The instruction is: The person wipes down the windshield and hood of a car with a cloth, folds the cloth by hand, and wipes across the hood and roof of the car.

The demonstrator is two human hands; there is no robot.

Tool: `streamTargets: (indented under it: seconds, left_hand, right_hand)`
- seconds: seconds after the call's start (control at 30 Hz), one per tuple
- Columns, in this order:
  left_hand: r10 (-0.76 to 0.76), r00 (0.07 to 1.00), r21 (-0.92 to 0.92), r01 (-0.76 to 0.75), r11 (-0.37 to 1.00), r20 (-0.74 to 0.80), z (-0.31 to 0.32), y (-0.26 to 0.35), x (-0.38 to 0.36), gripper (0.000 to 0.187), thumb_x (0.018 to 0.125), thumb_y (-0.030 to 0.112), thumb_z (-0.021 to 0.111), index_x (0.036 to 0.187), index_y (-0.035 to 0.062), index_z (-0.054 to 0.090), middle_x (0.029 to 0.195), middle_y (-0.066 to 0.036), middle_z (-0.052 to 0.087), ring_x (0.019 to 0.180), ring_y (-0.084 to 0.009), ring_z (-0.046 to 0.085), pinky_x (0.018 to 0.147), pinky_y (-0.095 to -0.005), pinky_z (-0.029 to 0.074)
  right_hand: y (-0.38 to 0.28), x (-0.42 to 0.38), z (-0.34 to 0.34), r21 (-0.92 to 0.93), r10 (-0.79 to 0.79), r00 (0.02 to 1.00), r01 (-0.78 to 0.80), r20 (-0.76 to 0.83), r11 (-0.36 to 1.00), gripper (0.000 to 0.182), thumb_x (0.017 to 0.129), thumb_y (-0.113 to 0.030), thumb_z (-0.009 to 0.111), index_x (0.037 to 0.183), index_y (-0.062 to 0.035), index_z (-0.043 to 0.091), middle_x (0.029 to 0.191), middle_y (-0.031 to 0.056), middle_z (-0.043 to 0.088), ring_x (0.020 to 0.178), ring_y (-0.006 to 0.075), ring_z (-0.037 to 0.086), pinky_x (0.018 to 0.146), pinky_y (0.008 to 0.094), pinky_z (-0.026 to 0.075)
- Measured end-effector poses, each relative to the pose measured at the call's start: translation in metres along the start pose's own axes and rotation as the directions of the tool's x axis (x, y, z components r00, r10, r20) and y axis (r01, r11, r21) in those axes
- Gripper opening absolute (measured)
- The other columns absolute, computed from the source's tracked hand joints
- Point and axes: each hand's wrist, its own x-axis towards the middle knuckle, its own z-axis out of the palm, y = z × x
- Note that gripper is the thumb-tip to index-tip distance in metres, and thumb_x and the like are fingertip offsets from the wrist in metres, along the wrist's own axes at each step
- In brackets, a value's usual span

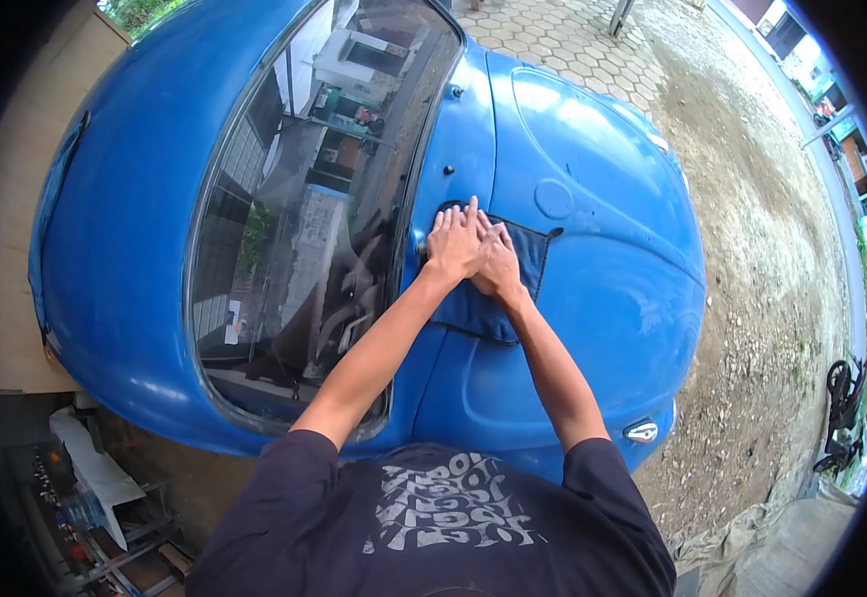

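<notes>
A dark blue cloth (488, 310) lies spread on the blue car (593, 298), across the seam between the bonnet and the panel below the windscreen. Flat on its upper part rests my left hand (453, 244), fingers stretched out. My right hand (497, 263) is beside it, also flat on the cloth, and the two hands touch and partly overlap. Neither hand grips the cloth; both palms face down on it. A corner of the cloth sticks out past my right hand.
The windscreen (304, 219) is left of my hands, with small black nozzles (448, 170) nearby on the panel. Metal frames and clutter (115, 507) stand at lower left. Gravel ground (752, 298) runs along the right, with a parked motorbike (840, 413) beyond.
</notes>
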Motion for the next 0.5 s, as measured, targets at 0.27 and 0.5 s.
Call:
streamTargets:
  seconds: [0.27, 0.5]
  left_hand:
    - [-0.13, 0.897, -0.287, 0.004, 0.958, -0.423, -0.047, -0.036, -0.018, 0.034, 0.1, 0.012, 0.053, 0.128, -0.004, 0.063, 0.119, -0.025, 0.068, 0.113, -0.0427, 0.063, 0.099, -0.0492, 0.049]
    - [-0.177, 0.85, -0.427, -0.061, 0.902, -0.496, 0.004, -0.048, -0.045, 0.04, 0.103, 0.012, 0.047, 0.141, -0.0035, 0.05, 0.14, -0.029, 0.052, 0.125, -0.0459, 0.056, 0.108, -0.0481, 0.046]
  right_hand:
    - [-0.01, 0.081, 0.001, 0.251, -0.192, 0.981, 0.188, -0.008, 0.95, 0.053, 0.1, -0.03, 0.051, 0.152, -0.0178, 0.053, 0.161, 0.0032, 0.048, 0.153, 0.0223, 0.038, 0.125, 0.0515, 0.025]
    - [-0.013, 0.129, 0.014, 0.223, 0.035, 0.985, 0.005, -0.171, 0.975, 0.051, 0.102, -0.028, 0.052, 0.152, -0.0186, 0.053, 0.16, 0.001, 0.05, 0.149, 0.0197, 0.043, 0.124, 0.0523, 0.029]
